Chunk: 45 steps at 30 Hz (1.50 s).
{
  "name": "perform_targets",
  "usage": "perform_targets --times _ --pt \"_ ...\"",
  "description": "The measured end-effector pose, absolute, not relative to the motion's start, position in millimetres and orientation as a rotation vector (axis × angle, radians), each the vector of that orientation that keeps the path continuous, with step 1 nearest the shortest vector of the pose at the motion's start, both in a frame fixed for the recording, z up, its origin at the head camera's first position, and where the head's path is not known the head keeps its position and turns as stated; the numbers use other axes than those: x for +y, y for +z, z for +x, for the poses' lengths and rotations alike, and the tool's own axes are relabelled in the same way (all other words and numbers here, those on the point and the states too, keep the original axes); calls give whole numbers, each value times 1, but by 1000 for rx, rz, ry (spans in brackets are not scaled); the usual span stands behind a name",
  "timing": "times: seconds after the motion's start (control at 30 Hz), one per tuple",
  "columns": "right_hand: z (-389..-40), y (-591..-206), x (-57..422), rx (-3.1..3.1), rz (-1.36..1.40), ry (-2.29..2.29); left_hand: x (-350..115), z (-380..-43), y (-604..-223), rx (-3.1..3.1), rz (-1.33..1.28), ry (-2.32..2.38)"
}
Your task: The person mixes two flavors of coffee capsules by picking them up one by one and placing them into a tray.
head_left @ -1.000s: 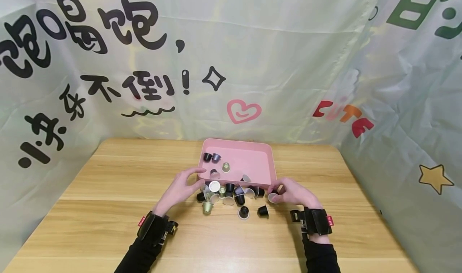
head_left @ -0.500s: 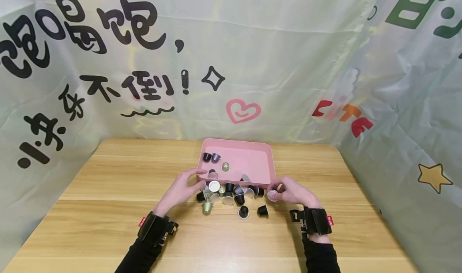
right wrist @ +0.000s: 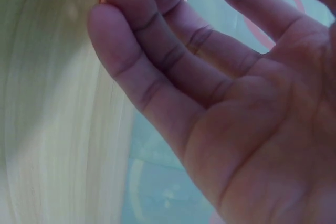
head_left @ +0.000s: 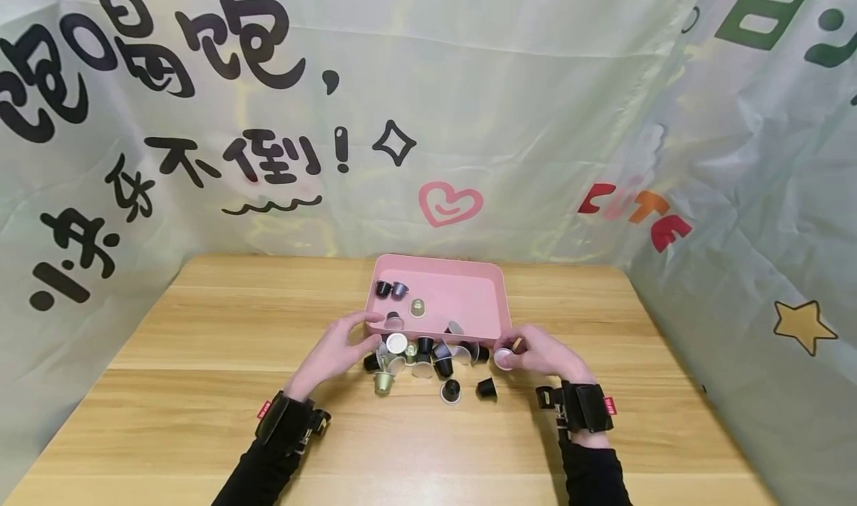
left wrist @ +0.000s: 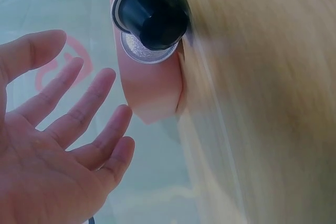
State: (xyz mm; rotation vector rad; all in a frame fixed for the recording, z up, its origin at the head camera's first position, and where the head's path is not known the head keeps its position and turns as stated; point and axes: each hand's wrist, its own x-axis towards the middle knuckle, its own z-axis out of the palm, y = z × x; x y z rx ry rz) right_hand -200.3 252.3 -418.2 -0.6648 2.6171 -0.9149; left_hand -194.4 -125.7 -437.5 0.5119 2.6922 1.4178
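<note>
Fingers of the right hand (head_left: pixel 544 353) curl round a dark pod (head_left: pixel 503 359), its pale lid facing the head view, just beside the front right corner of the pink tray (head_left: pixel 469 290); the right-wrist view catches only a sliver of its body, so I cannot tell how firm the pinch is. A light hold on the pod's sides, off the lid, would probably serve best, since a thin lid could dent. The left hand (head_left: pixel 332 351) is spread wide with nothing in it, fingertips near the tray's front left corner; whether they touch it is unclear. Set gently there, it could steady the tray against a knock. Other pods (head_left: pixel 396 343) crowd the table (head_left: pixel 167 387) along the tray's front edge, so a slow, straight lift seems wiser than a sideways drag, which might set the pile rolling. A black pod (head_left: pixel 486 388) lying apart, nearer the person, also wants room from the right wrist.
</note>
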Motion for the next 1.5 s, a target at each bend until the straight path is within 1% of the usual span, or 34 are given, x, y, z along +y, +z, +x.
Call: perform_targets --times 0.77,1.23,1.5 --pt "-202 -418 247 2613 -680 -953 -127 -195 -443 2723 565 1396" --pt "-201 -417 241 2671 -802 -1085 -125 -195 -441 2709 528 1381" --pt "-202 -420 229 2785 -697 -1280 -125 -193 -440 2737 505 1356"
